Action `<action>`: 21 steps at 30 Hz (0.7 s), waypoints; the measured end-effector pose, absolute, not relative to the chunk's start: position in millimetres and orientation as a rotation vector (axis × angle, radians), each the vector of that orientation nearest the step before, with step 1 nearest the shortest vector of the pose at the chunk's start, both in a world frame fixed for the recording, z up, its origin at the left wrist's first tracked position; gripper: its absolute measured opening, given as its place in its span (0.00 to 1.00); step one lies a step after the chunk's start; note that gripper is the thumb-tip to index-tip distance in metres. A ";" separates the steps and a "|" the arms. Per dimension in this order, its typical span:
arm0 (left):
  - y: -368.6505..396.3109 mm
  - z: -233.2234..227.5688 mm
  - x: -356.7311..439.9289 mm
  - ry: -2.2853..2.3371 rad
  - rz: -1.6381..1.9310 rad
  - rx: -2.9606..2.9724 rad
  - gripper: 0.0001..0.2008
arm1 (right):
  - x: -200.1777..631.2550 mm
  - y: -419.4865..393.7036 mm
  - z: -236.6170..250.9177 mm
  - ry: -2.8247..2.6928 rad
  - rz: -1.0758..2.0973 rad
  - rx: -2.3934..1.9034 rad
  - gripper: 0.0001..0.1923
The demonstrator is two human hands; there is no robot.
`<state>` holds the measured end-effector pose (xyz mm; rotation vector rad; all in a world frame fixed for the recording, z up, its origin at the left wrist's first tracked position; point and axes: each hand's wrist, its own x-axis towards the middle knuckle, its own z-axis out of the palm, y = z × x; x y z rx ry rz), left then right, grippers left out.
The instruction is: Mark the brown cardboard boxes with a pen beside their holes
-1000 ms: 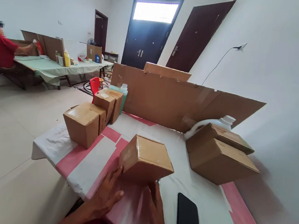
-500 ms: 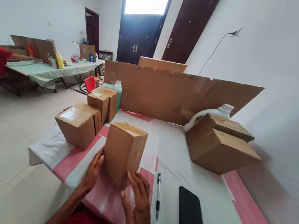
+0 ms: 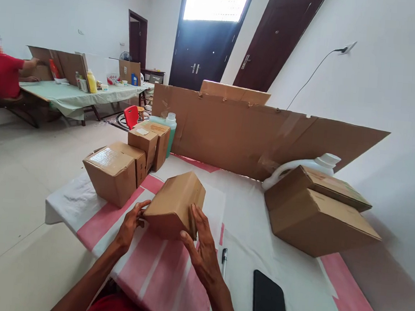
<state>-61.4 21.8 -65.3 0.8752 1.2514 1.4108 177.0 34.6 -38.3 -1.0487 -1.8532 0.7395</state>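
Note:
A brown cardboard box (image 3: 175,198) rests on the pink-and-white cloth in front of me, tipped over with a long face upward. My left hand (image 3: 130,223) touches its left lower edge with bent fingers, some of them hidden behind the box. On the opposite side, my right hand (image 3: 202,241) presses its fingers against the right face, thumb near the lower front edge. The box is gripped between both hands. Close to my right wrist lies a pen (image 3: 224,262), partly covered by my forearm. Further right is a black phone (image 3: 270,302).
Several cardboard boxes (image 3: 114,174) stand at the table's left, by a green jug (image 3: 171,133). More boxes (image 3: 326,222) sit at the right before a white jug (image 3: 325,161). A cardboard panel (image 3: 216,132) spans the back. A person in red (image 3: 3,75) sits at another table.
The box has gone from standing upright to lying tipped over, turned by my hands. My right hand has moved up along its right side. The view has shifted slightly left.

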 end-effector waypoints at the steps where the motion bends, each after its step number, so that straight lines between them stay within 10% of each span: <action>1: 23.7 -63.3 -61.2 1.239 1.424 0.877 0.39 | 178.7 37.2 -36.3 -1.842 0.735 -1.036 0.32; 21: 82.5 -0.2 -18.0 1.147 1.503 1.528 0.34 | 206.4 90.2 -12.1 -1.349 0.873 -1.315 0.41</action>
